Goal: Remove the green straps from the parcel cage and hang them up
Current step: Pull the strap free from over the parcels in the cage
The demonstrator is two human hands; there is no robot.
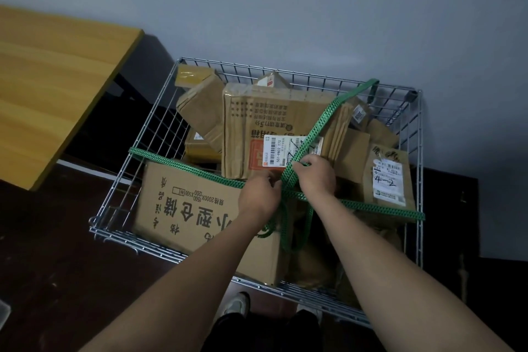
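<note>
We are barely started: our left hand [258,194] and right hand [315,177] curl fingers round the green straps [323,120] at the crossing between them (ends hooked on the parcel cage [420,151] beyond both hands); untying and hanging remain.

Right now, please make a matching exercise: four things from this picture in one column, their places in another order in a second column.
1 green straps
2 wooden table
3 parcel marked 4-2
4 large printed carton

A left of the parcel cage
B cage's right side
C cage's near-left corner
D across the cage, held by left hand and right hand

Pairs: 1-D, 2-A, 3-B, 4-C
</note>
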